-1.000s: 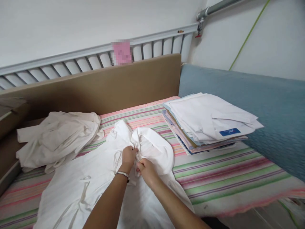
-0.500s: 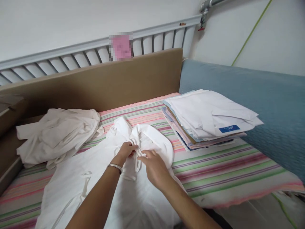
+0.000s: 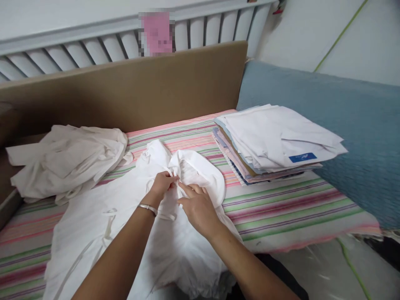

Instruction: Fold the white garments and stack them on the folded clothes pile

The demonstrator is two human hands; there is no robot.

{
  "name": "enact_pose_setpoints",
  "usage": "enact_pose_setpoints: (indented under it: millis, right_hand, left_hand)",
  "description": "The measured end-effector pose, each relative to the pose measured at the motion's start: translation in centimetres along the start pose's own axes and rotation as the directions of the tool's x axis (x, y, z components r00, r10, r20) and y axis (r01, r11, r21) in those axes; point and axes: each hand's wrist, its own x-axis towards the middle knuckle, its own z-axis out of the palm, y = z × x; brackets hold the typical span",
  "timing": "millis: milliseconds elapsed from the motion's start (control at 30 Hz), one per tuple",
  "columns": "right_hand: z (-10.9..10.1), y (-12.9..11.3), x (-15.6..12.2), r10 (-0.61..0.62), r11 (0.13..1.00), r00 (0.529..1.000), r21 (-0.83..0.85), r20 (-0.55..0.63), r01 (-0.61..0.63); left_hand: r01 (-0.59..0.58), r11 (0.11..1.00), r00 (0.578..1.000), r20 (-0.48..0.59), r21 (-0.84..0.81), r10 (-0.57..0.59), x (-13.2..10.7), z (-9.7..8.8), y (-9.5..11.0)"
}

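A white garment with thin fabric ties and a rounded collar-like flap lies spread before me. My left hand, with a silver bangle at the wrist, pinches the narrow white ties near the garment's top. Close beside it, my right hand bends its fingers onto the same ties, the thumb near the hanging strand. What sits between the right fingertips is partly hidden. Another loose tie rests on the garment to the left of my forearm.
A crumpled off-white cloth lies at the left. On the right stands a stack of folded clothes, white on top. Striped bedding lies underneath. A brown board and a radiator bound the back; a blue padded surface borders the right.
The camera has tilted down, so everything sits higher in view. My right hand has moved closer to my left at the ties. The garment stays in place.
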Motion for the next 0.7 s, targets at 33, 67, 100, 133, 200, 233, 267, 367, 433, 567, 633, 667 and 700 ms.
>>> enact_pose_setpoints:
  millis: [33,67,100,133,200,233,267,367,433,567,633,667,700]
  right_hand:
    - [-0.2,0.0,-0.2,0.007,1.0,1.0,0.004,0.004,-0.007]
    - [-0.2,-0.1,-0.3,0.013,1.0,1.0,0.007,0.015,-0.014]
    - [-0.3,-0.1,-0.4,0.022,1.0,0.999,0.008,0.03,-0.022]
    - [-0.3,-0.1,-0.3,0.033,0.999,0.998,0.007,0.044,-0.034]
    - [-0.2,0.0,-0.2,0.059,0.998,0.996,0.0,0.065,-0.059]
    - [-0.1,0.0,-0.2,0.069,0.998,0.995,0.0,0.069,-0.069]
    - [-0.1,0.1,-0.1,0.071,0.997,0.995,0.007,0.068,-0.072]
    - [0.1,0.4,-0.1,0.023,0.997,0.999,0.066,0.04,-0.026]
    - [0.3,0.7,0.0,-0.038,0.99,0.999,0.136,0.036,0.033]
    - [0.9,1.1,0.6,-0.075,0.965,0.989,0.259,0.125,0.04]
    - [1.2,1.1,0.9,-0.014,0.973,0.989,0.23,0.149,-0.021]
    - [1.3,1.0,1.0,0.029,0.979,0.989,0.196,0.142,-0.057]
    - [1.4,0.9,1.0,0.074,0.983,0.99,0.159,0.121,-0.093]
  left_hand:
    - [0.014,1.0,1.0,0.022,-0.025,-0.014,0.0,0.0,0.2]
    - [0.027,0.999,0.999,0.045,-0.048,-0.025,0.0,0.0,0.3]
    - [0.038,0.997,0.997,0.066,-0.068,-0.033,0.1,0.0,0.4]
    - [0.047,0.995,0.996,0.079,-0.084,-0.04,0.1,0.1,0.5]
    - [0.06,0.993,0.995,0.085,-0.103,-0.051,0.3,0.1,0.6]
    - [0.065,0.992,0.995,0.081,-0.106,-0.057,0.4,0.1,0.7]
    - [0.071,0.992,0.995,0.078,-0.107,-0.063,0.4,0.1,0.7]
    - [0.097,0.988,0.992,0.096,-0.116,-0.086,0.5,0.1,0.7]
    - [0.12,0.985,0.986,0.129,-0.126,-0.103,0.3,0.1,1.0]
    - [0.162,0.98,0.974,0.178,-0.112,-0.14,-0.1,0.1,1.7]
    - [0.179,0.98,0.971,0.174,-0.085,-0.162,0.0,0.3,1.9]
    - [0.183,0.981,0.971,0.167,-0.068,-0.17,0.1,0.4,2.0]
    - [0.182,0.982,0.972,0.16,-0.047,-0.173,0.3,0.5,2.1]
